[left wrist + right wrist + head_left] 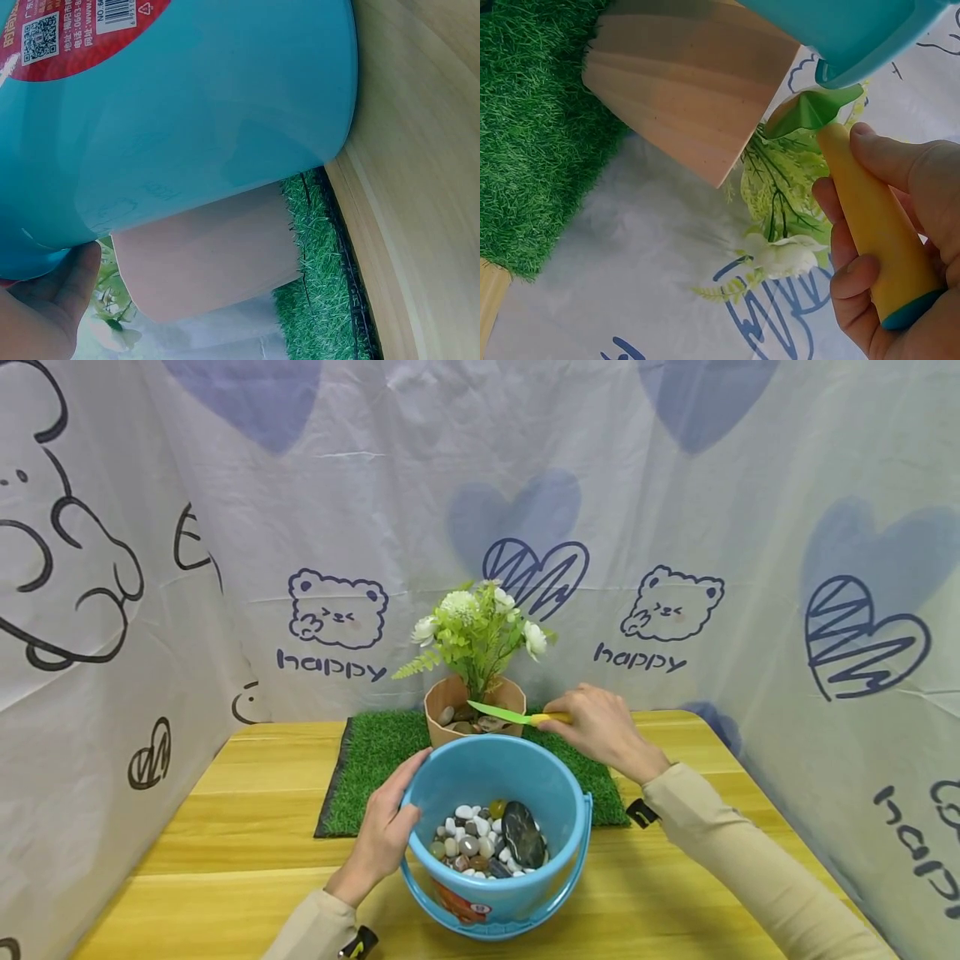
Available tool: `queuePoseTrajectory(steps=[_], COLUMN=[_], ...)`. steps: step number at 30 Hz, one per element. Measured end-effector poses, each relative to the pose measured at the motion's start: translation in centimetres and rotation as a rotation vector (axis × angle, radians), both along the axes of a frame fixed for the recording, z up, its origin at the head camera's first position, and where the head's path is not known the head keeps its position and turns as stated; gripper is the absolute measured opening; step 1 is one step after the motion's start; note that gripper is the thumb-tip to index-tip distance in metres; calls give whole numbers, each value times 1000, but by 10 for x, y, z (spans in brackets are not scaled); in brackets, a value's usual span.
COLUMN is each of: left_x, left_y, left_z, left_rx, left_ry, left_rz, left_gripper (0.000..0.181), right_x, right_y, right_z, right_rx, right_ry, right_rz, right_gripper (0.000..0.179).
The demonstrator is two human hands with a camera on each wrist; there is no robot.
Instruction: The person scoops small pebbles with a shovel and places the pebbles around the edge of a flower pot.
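My left hand (384, 828) grips the left rim of a light blue bucket (487, 768), thumb over the edge. Inside the bucket lie white, brown and grey pebbles (470, 846) and one large black stone (522, 837). My right hand (603, 727) holds a small trowel by its yellow handle (877, 225). The trowel's green blade (498, 713) points left over the mouth of a tan flowerpot (438, 731), just behind the bucket. Several stones (465, 727) show in the pot around the stems of white flowers with green leaves (480, 635).
A green artificial-grass mat (367, 768) lies beneath the pot on the wooden table (225, 827). The bucket's handle (487, 931) hangs down at its front. White printed cloth (337, 510) hangs behind and at both sides.
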State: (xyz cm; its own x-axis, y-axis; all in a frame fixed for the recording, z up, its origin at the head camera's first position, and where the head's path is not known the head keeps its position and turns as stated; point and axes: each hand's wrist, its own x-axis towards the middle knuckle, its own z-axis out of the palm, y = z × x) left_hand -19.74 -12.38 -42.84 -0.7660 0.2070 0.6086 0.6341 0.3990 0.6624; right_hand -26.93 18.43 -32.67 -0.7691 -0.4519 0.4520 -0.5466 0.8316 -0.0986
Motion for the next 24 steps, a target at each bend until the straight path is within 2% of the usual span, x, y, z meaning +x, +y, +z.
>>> queuePoseTrajectory(steps=[11, 19, 24], left_x=[0, 0, 1], left_y=[0, 0, 0], left_z=[0, 0, 0], left_rx=[-1, -4, -3], left_ry=[7, 0, 2], left_rz=[2, 5, 3], left_gripper=[70, 69, 69], right_x=[8, 20, 30], right_y=[1, 2, 2], right_z=[1, 3, 7], right_rx=[-21, -52, -35], right_ry=[8, 8, -13], right_rz=[32, 75, 103], right_gripper=[25, 20, 18])
